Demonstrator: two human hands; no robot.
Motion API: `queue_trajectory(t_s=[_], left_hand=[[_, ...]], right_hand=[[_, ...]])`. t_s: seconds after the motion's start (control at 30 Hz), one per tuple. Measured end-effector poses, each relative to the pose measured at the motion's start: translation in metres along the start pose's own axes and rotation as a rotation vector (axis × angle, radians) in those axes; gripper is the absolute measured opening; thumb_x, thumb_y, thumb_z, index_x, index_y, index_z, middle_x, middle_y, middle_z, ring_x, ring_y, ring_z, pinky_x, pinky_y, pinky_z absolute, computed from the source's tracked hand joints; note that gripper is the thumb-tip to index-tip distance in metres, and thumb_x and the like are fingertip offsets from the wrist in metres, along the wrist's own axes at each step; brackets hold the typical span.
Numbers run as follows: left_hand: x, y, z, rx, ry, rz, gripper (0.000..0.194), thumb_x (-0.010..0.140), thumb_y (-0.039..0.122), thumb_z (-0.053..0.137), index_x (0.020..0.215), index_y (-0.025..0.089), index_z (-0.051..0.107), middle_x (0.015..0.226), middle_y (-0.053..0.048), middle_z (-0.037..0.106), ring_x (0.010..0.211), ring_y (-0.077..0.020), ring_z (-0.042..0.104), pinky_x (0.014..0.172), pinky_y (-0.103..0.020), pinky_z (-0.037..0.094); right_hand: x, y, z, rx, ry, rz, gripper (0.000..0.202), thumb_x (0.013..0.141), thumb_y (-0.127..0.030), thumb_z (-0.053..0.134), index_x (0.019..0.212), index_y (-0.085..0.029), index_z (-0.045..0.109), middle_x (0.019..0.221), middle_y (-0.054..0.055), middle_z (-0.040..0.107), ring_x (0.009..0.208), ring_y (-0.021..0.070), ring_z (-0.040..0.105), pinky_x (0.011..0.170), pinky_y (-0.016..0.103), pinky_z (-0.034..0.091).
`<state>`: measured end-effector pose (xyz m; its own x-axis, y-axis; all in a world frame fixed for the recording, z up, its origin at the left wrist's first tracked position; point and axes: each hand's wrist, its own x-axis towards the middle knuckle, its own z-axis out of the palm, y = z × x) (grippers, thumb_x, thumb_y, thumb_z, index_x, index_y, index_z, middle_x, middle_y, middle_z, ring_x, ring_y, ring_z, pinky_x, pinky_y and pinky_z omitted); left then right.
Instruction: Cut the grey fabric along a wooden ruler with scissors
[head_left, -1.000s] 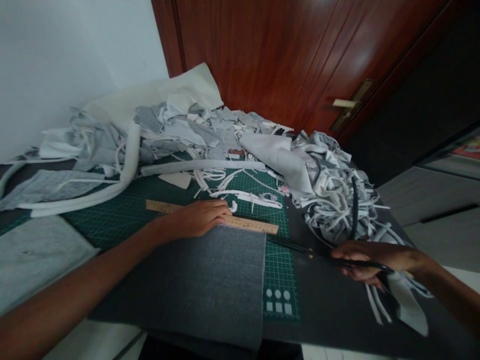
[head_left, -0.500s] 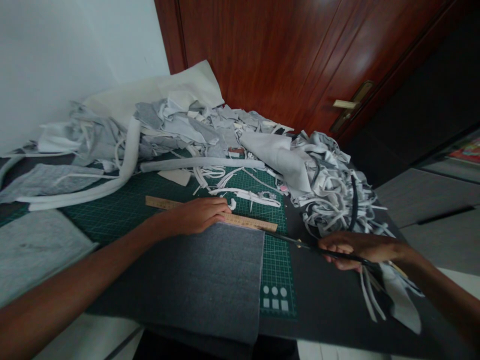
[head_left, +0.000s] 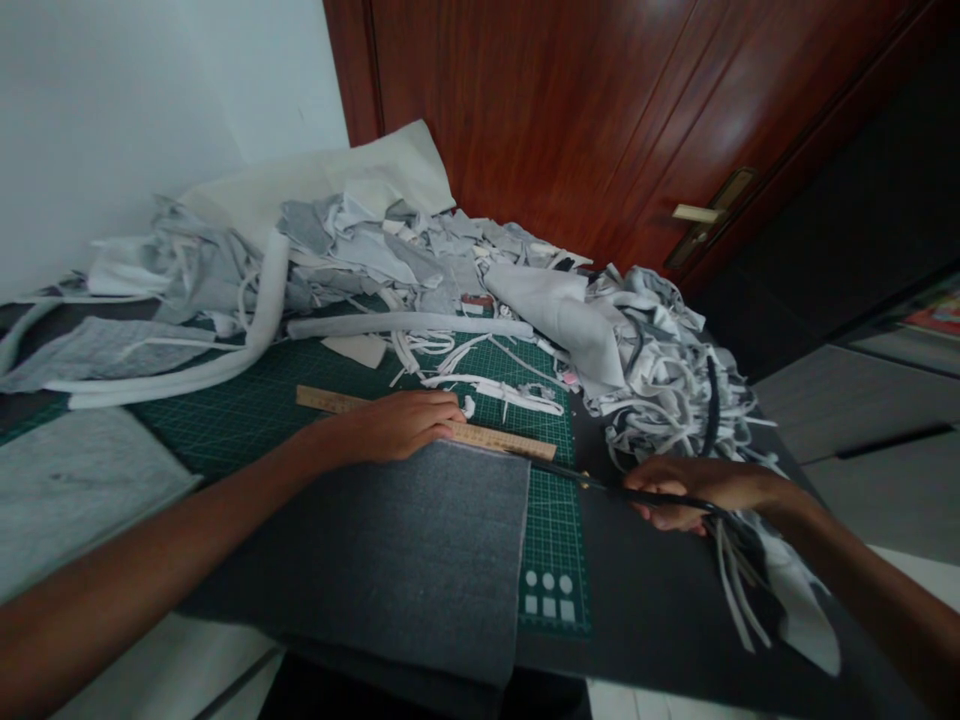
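Note:
My left hand presses on a wooden ruler, its fingers together at the upper edge of a dark grey cloth. The cloth lies over the green cutting mat and hangs past the table's front edge. To the right, my right hand is wrapped round the handles of black scissors. Their blades point left and reach the cloth's upper right corner, just below the ruler. How far the blades are apart cannot be made out.
Heaped grey and white scraps fill the back and right of the table. A padded white tube curves at the left, near a light grey cloth. Behind stands a wooden door.
My right hand and the scissors have moved a little to the left, with the blades further along the cloth's upper edge. My left hand stays on the ruler. The view has shifted slightly.

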<state>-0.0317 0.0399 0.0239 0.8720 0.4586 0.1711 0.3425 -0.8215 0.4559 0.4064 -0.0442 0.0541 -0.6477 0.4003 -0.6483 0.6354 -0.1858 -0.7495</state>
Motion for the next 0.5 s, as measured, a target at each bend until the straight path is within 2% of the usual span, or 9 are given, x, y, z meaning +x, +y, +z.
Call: queue_trajectory(t_s=[0.07, 0.17, 0.5], left_hand=[[0.0, 0.0, 0.0, 0.006, -0.007, -0.002, 0.023, 0.108, 0.026, 0.043, 0.107, 0.02, 0.066, 0.104, -0.007, 0.066, 0.098, -0.0209, 0.065, 0.088, -0.03, 0.047], [0.0, 0.0, -0.001, 0.009, -0.009, 0.004, 0.023, 0.109, 0.026, 0.044, 0.108, 0.019, 0.066, 0.104, -0.007, 0.067, 0.097, -0.021, 0.064, 0.087, -0.03, 0.048], [0.001, -0.002, 0.001, 0.051, -0.003, 0.03, 0.027, 0.109, 0.028, 0.042, 0.112, 0.019, 0.067, 0.107, -0.009, 0.068, 0.102, -0.0225, 0.065, 0.092, -0.033, 0.049]], right_hand=[[0.003, 0.001, 0.001, 0.057, 0.049, 0.002, 0.053, 0.082, -0.064, 0.079, 0.083, -0.019, 0.051, 0.065, -0.006, 0.044, 0.051, 0.0062, 0.042, 0.049, 0.02, 0.04], [0.007, 0.003, 0.002, 0.166, 0.011, 0.015, 0.056, 0.077, -0.064, 0.083, 0.08, -0.02, 0.049, 0.058, -0.009, 0.041, 0.048, 0.0057, 0.038, 0.046, 0.019, 0.038], [0.014, 0.011, -0.001, 0.264, 0.003, 0.021, 0.054, 0.076, -0.059, 0.086, 0.077, -0.019, 0.05, 0.056, -0.009, 0.042, 0.043, 0.0038, 0.036, 0.038, 0.016, 0.036]])
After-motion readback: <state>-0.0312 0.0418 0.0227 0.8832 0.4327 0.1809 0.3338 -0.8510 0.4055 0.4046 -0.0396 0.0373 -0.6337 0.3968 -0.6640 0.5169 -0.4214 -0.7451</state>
